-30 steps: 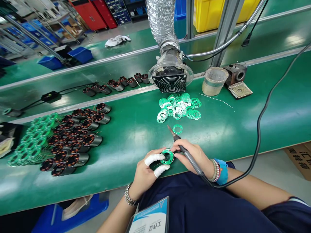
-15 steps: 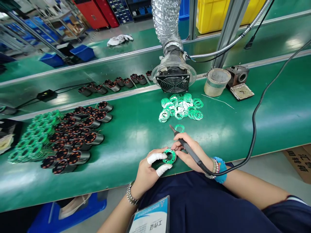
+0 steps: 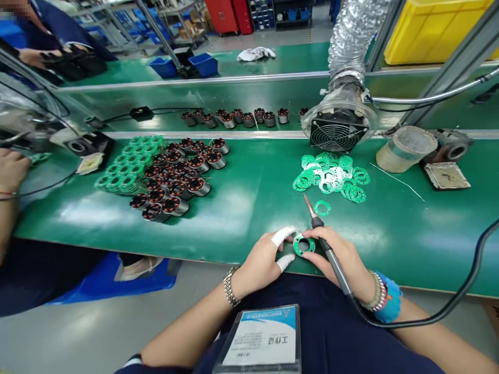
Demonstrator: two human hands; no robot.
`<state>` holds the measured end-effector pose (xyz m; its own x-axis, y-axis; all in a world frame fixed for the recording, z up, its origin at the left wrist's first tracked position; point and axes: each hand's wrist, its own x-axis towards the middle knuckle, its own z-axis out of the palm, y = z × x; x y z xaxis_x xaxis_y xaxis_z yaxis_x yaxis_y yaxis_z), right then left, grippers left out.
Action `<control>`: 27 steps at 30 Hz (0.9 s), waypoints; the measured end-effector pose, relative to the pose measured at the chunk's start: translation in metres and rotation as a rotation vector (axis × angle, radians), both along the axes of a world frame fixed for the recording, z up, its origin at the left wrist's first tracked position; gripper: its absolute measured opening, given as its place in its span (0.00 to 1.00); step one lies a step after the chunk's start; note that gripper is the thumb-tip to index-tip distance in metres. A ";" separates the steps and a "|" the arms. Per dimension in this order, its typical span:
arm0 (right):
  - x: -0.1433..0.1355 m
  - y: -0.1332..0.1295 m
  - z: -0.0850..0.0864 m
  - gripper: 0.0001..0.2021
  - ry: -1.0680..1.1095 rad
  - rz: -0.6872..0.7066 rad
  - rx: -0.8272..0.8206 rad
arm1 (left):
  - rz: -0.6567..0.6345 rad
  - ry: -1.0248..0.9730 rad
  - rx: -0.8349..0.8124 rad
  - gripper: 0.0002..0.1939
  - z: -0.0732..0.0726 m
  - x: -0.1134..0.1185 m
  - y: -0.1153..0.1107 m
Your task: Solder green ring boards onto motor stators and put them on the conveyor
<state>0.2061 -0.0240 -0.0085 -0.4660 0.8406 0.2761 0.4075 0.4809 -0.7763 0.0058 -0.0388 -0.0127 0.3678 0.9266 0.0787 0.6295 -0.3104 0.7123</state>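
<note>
A green ring-shaped circuit board (image 3: pixel 297 250), on what looks like a motor stator, is held low over the table's near edge. The thumb and a finger of my right hand (image 3: pixel 343 254) pinch it, and that same hand keeps a soldering iron (image 3: pixel 334 264) with its tip pointing away from me. My left hand (image 3: pixel 261 262) is at the board's left side. Its thumb and forefinger, in white finger covers, are spread apart; whether they touch the rim I cannot tell. One loose ring board (image 3: pixel 328 209) lies just beyond the iron's tip.
A pile of green ring boards (image 3: pixel 331 174) lies before a fume fan (image 3: pixel 338 136). Wound stators (image 3: pixel 177 189) and board-topped ones (image 3: pixel 130 161) stand left. Right are a cloudy cup (image 3: pixel 405 150), solder wire (image 3: pixel 397 182) and iron stand (image 3: pixel 446 174). A co-worker's arm (image 3: pixel 11 176) reaches in at left.
The view has swung left, bringing in the co-worker's arm. My left thumb and forefinger have drawn back from the board's face, and my right fingers now pinch the board.
</note>
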 end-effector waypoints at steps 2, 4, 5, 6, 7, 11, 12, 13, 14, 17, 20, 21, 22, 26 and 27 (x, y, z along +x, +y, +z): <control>0.001 0.002 0.001 0.16 -0.024 0.007 -0.006 | -0.016 0.074 0.030 0.13 0.002 -0.007 0.006; 0.001 0.003 0.002 0.16 -0.049 0.017 -0.009 | -0.044 0.123 0.049 0.05 0.006 -0.013 0.012; 0.001 0.004 0.003 0.16 -0.059 0.018 -0.008 | -0.053 0.121 0.050 0.04 0.009 -0.016 0.015; 0.001 0.005 0.004 0.16 -0.066 0.016 -0.006 | -0.055 0.094 0.040 0.05 0.012 -0.018 0.017; 0.001 0.005 0.004 0.15 -0.069 0.013 -0.001 | -0.047 0.040 0.014 0.05 0.015 -0.019 0.019; 0.001 0.006 0.006 0.15 -0.075 0.014 0.021 | 0.059 -0.355 -0.247 0.05 0.016 -0.012 0.023; 0.001 0.006 0.007 0.15 -0.075 0.015 0.026 | 0.101 -0.473 -0.328 0.06 0.014 -0.008 0.023; 0.001 0.006 0.007 0.15 -0.076 0.016 0.032 | 0.144 -0.581 -0.401 0.07 0.012 -0.004 0.022; 0.001 0.006 0.006 0.15 -0.076 0.018 0.038 | 0.182 -0.668 -0.459 0.08 0.009 0.001 0.022; 0.002 0.005 0.006 0.16 -0.070 0.034 0.066 | 0.227 -0.739 -0.498 0.08 0.006 0.009 0.019; 0.000 0.005 0.007 0.17 -0.046 0.042 0.094 | 0.161 -0.593 -0.359 0.04 0.009 0.011 0.015; -0.001 0.005 0.008 0.16 -0.032 0.031 0.103 | 0.133 -0.536 -0.309 0.04 0.010 0.010 0.014; -0.003 0.006 0.010 0.15 -0.015 0.015 0.114 | 0.110 -0.488 -0.270 0.04 0.012 0.009 0.014; -0.012 0.011 0.016 0.13 0.062 -0.006 0.177 | 0.051 -0.399 -0.214 0.04 0.017 0.007 0.015; -0.014 0.012 0.017 0.13 0.073 0.014 0.194 | 0.046 -0.396 -0.214 0.05 0.017 0.006 0.015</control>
<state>0.1919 -0.0115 0.0086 -0.4502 0.7619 0.4656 0.3462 0.6296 -0.6955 0.0120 -0.0235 0.0042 0.3064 0.9518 0.0102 0.3054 -0.1084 0.9460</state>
